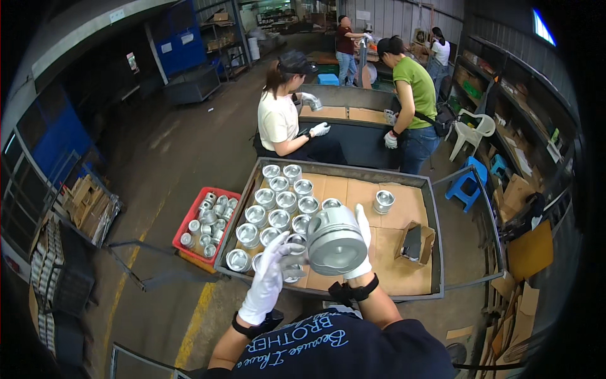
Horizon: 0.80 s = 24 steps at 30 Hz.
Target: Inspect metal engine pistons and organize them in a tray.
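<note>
A large silver engine piston (338, 243) is held up above the cardboard-lined metal table (379, 287), its dished crown toward me. My right hand (362, 252), in a white glove, grips it from the right side, thumb up along the edge; the other fingers are hidden behind it. My left hand (270, 278), also gloved, is just left of the piston with its fingers apart and holds nothing. Rows of upright pistons (266, 199) stand on the left part of the table, some partly hidden by my left hand. One lone piston (384, 202) stands farther right.
A small cardboard box (415, 244) with dark contents lies at the table's right. A red crate (208, 224) of silver parts stands left of the table. Two co-workers (281, 120) work at the dark bench beyond. A blue stool (466, 188) and white chair (472, 132) stand right.
</note>
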### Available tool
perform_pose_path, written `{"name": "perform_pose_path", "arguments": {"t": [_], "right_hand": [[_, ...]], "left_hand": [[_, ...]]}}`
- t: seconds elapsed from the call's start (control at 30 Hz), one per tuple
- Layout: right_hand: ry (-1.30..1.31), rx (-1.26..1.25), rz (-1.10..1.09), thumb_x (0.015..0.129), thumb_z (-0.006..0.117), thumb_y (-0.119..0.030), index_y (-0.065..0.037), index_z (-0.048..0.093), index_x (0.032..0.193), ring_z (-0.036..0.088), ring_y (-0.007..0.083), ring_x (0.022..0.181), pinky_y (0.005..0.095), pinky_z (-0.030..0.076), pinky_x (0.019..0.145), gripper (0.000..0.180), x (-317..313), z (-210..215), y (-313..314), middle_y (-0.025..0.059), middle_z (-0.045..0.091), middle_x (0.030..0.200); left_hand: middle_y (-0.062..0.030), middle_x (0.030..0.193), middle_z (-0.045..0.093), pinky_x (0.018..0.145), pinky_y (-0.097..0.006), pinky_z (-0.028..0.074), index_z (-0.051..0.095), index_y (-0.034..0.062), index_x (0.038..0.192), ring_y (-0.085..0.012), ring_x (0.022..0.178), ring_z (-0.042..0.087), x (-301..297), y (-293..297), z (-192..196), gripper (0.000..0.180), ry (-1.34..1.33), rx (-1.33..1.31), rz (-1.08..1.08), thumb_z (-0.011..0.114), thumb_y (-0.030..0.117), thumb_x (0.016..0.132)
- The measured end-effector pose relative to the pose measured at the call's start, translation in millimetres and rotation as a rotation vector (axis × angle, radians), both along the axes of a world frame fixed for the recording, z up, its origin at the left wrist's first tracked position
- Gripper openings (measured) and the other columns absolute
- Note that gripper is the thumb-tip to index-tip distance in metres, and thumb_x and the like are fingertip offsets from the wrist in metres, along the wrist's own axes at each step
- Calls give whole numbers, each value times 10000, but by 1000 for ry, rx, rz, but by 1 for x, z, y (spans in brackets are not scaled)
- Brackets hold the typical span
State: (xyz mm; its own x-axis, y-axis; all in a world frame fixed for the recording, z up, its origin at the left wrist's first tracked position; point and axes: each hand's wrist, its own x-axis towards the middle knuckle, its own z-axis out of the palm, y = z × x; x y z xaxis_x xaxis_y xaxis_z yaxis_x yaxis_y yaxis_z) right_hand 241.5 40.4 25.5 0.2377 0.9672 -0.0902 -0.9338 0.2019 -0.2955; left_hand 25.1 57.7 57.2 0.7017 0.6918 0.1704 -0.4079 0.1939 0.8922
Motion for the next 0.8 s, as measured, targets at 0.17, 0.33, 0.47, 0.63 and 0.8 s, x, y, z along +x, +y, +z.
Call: {"name": "perform_pose_path", "arguments": {"t": [0.17, 0.33, 0.47, 0.63, 0.8], "right_hand": [[86, 135, -11, 975, 379, -530, -43, 626, 985, 664, 246, 791, 379, 556, 739, 547, 26, 21, 5, 114, 680, 902], [-966, -60, -442, 1012, 208, -544, -25, 619, 717, 516, 97, 548, 235, 432, 556, 725, 45, 34, 3, 25, 587, 625], [-889, -31, -482, 1007, 184, -569, -26, 580, 648, 409, 54, 498, 214, 331, 508, 762, 50, 36, 20, -4, 517, 552], [-802, 45, -418, 1012, 237, -550, -26, 565, 646, 444, 85, 574, 251, 378, 582, 719, 45, 32, 39, 24, 545, 605], [-1202, 167, -516, 1030, 260, -469, -6, 537, 653, 470, 126, 623, 278, 418, 640, 658, 31, 36, 33, 27, 549, 655]], "left_hand": [[-180, 1262, 521, 914, -416, 475, 344, 0, 1417, -285, 1094, 580, -3, 9, 2, 776, 66, 53, 27, 590, 510, 886], [-186, 1287, 510, 915, -399, 477, 346, 3, 1421, -286, 1093, 583, 2, 23, -9, 696, 87, -4, 65, 576, 425, 918], [-145, 1333, 487, 927, -372, 476, 354, 7, 1426, -244, 1109, 572, 16, 28, 3, 653, 145, 189, 118, 608, 302, 902], [-193, 1385, 434, 1031, -451, 365, 540, 125, 1323, -342, 1272, 423, 30, 32, 40, 633, 546, 999, 368, 707, 353, 757], [-239, 1436, 369, 1064, -555, 300, 630, 216, 1242, -509, 1293, 321, 72, 26, 62, 610, 855, 1533, 391, 747, 477, 703]]}}
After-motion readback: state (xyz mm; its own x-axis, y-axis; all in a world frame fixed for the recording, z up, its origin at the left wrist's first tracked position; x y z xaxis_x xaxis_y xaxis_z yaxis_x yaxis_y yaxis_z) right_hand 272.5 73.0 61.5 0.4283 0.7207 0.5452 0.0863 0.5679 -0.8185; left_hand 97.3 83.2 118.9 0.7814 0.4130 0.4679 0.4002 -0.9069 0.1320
